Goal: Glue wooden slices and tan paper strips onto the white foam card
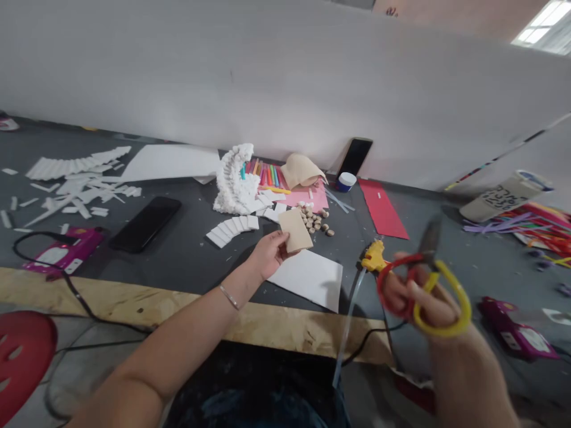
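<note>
- The left hand (267,255) grips a thin tan rectangular board (295,230) between thumb and fingers, holding it tilted just above the grey counter (191,279), near its middle.
- A silver bangle (229,296) circles the left wrist.
- The right hand (428,297) is clenched around red-and-yellow-handled scissors (429,242), with fingers through the plastic loops and the dark blades pointing far. Nothing lies between the blades, and they stand well apart from the board.
- Just right of the board, a flat white sheet (307,279) lies on the counter.
- Small round wooden discs (313,219) are heaped just far of the board, beside a pink paper sheet (307,199).
- Short white rectangular strips (232,230) lie in an overlapping curved row left of the board, below a tall, ridged white stack (234,181).
- A yellow hot glue gun (373,257) sits near the right hand, with a long clear glue stick (350,321) reaching past the counter's near wooden edge (285,324).
- Farther left lies a black smartphone (145,223), and a long red paper strip (382,208) lies far right.
</note>
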`<state>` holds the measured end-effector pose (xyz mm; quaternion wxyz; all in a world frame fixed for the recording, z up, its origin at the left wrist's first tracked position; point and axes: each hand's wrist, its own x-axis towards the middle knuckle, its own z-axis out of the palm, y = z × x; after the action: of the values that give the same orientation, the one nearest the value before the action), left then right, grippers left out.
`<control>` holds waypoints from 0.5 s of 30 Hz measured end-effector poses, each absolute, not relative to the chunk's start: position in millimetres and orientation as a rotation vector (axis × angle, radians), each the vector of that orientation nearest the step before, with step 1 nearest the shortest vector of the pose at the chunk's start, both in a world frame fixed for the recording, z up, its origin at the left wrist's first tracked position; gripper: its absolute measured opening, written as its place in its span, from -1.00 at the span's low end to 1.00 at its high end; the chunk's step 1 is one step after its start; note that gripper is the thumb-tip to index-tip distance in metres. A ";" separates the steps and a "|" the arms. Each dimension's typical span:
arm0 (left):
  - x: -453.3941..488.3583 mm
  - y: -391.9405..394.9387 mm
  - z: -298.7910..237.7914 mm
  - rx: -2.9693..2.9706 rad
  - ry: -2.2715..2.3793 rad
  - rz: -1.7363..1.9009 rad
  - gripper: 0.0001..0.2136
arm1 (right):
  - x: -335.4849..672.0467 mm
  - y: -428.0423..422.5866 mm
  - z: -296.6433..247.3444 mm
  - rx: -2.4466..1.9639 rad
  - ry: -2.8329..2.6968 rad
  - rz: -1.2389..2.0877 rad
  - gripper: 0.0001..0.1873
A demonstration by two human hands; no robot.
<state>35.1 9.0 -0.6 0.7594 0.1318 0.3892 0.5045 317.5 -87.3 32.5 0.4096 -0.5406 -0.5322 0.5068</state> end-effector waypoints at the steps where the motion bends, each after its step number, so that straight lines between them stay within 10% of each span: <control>1: 35.1 8.4 -0.3 0.295 0.839 1.104 -0.86 | 294.6 -102.9 29.4 -1.219 -1.178 1.475 -0.45; 6: 32.2 3.6 3.1 0.405 0.787 1.107 -0.88 | 215.5 -143.3 24.5 -0.908 -0.812 2.076 -0.11; 15: 29.8 2.6 3.0 0.497 0.726 1.100 -0.90 | 208.0 -133.8 26.6 -0.885 -0.812 2.251 -0.16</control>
<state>29.8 2.6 3.0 0.7621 0.2283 0.3337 0.5057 208.0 -133.8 26.6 0.2908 -0.3320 -0.3045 0.8441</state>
